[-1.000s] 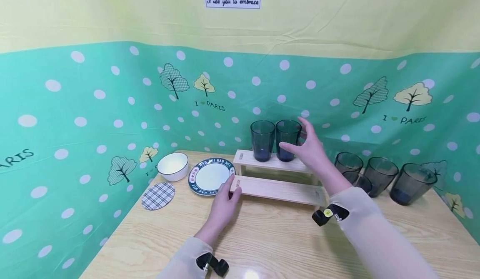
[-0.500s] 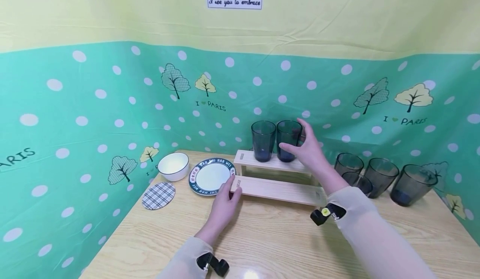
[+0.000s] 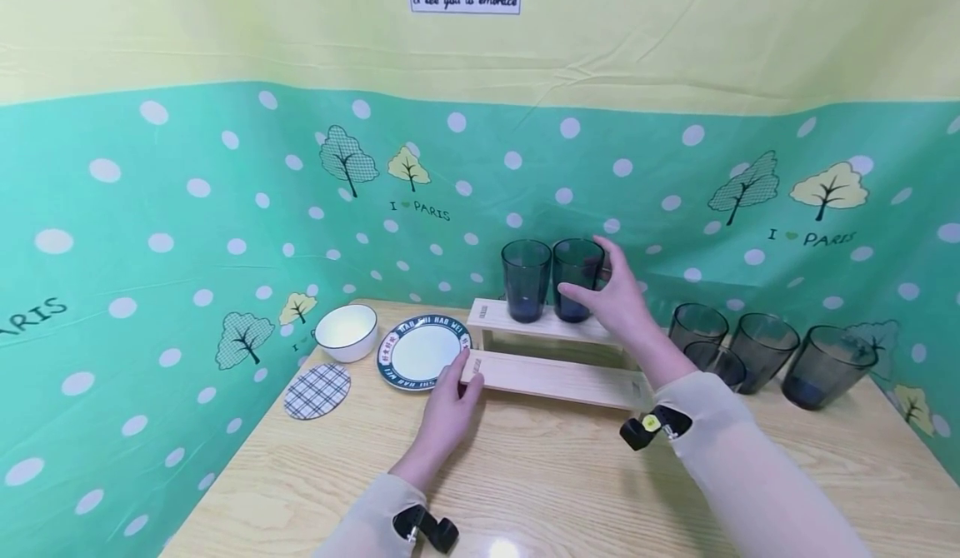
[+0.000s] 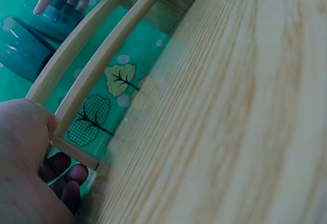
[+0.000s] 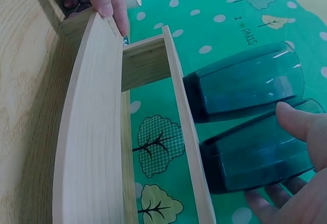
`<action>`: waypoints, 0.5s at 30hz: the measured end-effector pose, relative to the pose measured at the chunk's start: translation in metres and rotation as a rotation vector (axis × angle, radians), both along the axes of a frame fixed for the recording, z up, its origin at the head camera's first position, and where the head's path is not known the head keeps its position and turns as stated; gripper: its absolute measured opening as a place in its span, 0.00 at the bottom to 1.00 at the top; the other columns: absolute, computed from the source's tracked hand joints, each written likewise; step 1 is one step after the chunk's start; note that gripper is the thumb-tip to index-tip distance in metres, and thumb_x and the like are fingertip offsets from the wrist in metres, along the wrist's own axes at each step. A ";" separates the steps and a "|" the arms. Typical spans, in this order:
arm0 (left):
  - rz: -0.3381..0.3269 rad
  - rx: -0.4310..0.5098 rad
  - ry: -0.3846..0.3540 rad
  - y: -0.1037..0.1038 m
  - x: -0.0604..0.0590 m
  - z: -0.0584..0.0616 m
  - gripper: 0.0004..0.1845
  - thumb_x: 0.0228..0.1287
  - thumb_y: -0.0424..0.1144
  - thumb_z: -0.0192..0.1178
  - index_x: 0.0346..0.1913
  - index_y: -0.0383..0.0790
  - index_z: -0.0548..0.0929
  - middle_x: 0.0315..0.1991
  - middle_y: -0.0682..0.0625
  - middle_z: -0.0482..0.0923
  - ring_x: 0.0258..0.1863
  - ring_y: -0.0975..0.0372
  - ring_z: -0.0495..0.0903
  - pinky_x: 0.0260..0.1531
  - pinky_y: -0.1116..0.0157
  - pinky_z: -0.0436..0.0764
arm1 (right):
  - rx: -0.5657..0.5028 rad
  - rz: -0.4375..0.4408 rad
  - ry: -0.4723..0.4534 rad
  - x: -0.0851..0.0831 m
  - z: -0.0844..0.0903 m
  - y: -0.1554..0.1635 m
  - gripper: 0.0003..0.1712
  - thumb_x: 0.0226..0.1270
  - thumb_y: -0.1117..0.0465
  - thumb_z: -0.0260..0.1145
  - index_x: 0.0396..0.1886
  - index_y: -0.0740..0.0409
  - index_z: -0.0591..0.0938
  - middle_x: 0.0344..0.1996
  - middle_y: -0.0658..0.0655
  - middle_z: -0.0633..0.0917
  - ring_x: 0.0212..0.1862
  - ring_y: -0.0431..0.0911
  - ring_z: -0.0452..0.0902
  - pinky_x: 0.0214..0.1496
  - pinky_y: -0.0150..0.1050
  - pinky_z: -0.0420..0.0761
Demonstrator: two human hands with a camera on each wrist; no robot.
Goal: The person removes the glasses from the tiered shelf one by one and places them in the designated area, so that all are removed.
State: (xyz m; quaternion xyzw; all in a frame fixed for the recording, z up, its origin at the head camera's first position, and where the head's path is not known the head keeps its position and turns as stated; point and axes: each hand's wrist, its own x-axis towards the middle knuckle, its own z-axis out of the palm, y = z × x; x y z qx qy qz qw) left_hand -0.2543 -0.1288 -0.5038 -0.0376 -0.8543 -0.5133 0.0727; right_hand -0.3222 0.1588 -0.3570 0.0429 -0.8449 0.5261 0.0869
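Plaid coaster (image 3: 317, 391): on the desk (image 3: 540, 475), far left of the wooden rack (image 3: 558, 377).
White bowl (image 3: 346, 332): behind the coaster.
Plate (image 3: 422, 353): just left of the rack.
Left hand (image 3: 447, 409): grip closed on the rack's lower left end.
Left tumbler (image 3: 525, 280): upright on the rack's top step.
Right tumbler (image 3: 577, 278): beside it, touching; right hand (image 3: 618, 298) grip curled round it.
Spare tumblers (image 3: 761, 351): right of the rack.
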 end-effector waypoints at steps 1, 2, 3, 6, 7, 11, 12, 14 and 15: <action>0.000 0.000 -0.002 0.000 0.000 0.000 0.35 0.87 0.47 0.58 0.87 0.39 0.63 0.77 0.35 0.72 0.79 0.42 0.70 0.82 0.43 0.65 | -0.001 -0.004 -0.001 0.001 0.000 0.000 0.61 0.74 0.47 0.79 0.93 0.37 0.49 0.89 0.62 0.51 0.86 0.66 0.53 0.80 0.71 0.67; 0.000 0.000 -0.004 0.000 0.000 0.000 0.35 0.87 0.47 0.58 0.87 0.39 0.63 0.77 0.35 0.72 0.79 0.42 0.70 0.82 0.43 0.65 | -0.005 -0.008 -0.002 0.002 0.000 0.000 0.61 0.74 0.47 0.80 0.93 0.36 0.49 0.89 0.62 0.52 0.85 0.66 0.54 0.80 0.71 0.68; 0.000 0.000 -0.005 0.000 0.000 0.000 0.35 0.87 0.47 0.58 0.87 0.39 0.63 0.77 0.35 0.72 0.79 0.42 0.69 0.82 0.43 0.65 | -0.006 -0.013 -0.005 0.003 0.001 0.001 0.61 0.74 0.47 0.80 0.93 0.36 0.49 0.89 0.62 0.53 0.85 0.66 0.54 0.79 0.71 0.68; -0.002 -0.001 -0.005 0.001 0.000 0.000 0.35 0.87 0.47 0.58 0.87 0.39 0.63 0.78 0.35 0.72 0.80 0.42 0.69 0.82 0.43 0.64 | -0.009 -0.026 -0.008 0.008 0.002 0.003 0.61 0.73 0.47 0.81 0.93 0.35 0.51 0.89 0.62 0.54 0.84 0.66 0.56 0.78 0.70 0.70; -0.002 0.001 -0.003 0.001 0.000 0.000 0.35 0.87 0.47 0.58 0.87 0.39 0.63 0.77 0.35 0.72 0.79 0.42 0.69 0.82 0.43 0.64 | -0.007 -0.032 -0.008 0.010 0.003 0.004 0.61 0.72 0.47 0.81 0.92 0.35 0.51 0.88 0.62 0.55 0.84 0.66 0.57 0.78 0.70 0.71; 0.001 0.001 -0.003 0.001 -0.001 -0.001 0.35 0.87 0.48 0.58 0.87 0.40 0.63 0.77 0.35 0.72 0.79 0.43 0.70 0.82 0.43 0.65 | 0.005 -0.044 -0.008 0.019 0.006 0.009 0.63 0.70 0.45 0.82 0.92 0.34 0.52 0.87 0.63 0.57 0.83 0.65 0.59 0.76 0.70 0.73; 0.002 0.001 -0.004 0.001 -0.001 -0.001 0.35 0.87 0.48 0.58 0.87 0.40 0.63 0.77 0.35 0.72 0.79 0.42 0.70 0.82 0.43 0.65 | 0.008 -0.045 -0.008 0.022 0.007 0.011 0.63 0.70 0.44 0.83 0.92 0.34 0.52 0.87 0.64 0.58 0.83 0.65 0.59 0.76 0.70 0.73; 0.006 -0.002 -0.006 0.001 -0.002 -0.002 0.35 0.87 0.48 0.58 0.87 0.41 0.63 0.76 0.36 0.73 0.78 0.42 0.71 0.81 0.43 0.65 | 0.009 -0.044 -0.007 0.027 0.009 0.013 0.64 0.68 0.43 0.83 0.92 0.33 0.52 0.87 0.63 0.59 0.83 0.65 0.60 0.76 0.69 0.74; 0.007 -0.005 -0.006 0.000 -0.002 -0.002 0.35 0.87 0.48 0.58 0.87 0.41 0.64 0.76 0.36 0.73 0.78 0.42 0.71 0.81 0.43 0.65 | 0.010 -0.044 -0.005 0.031 0.010 0.015 0.64 0.68 0.43 0.83 0.92 0.33 0.52 0.87 0.63 0.59 0.83 0.65 0.59 0.76 0.70 0.74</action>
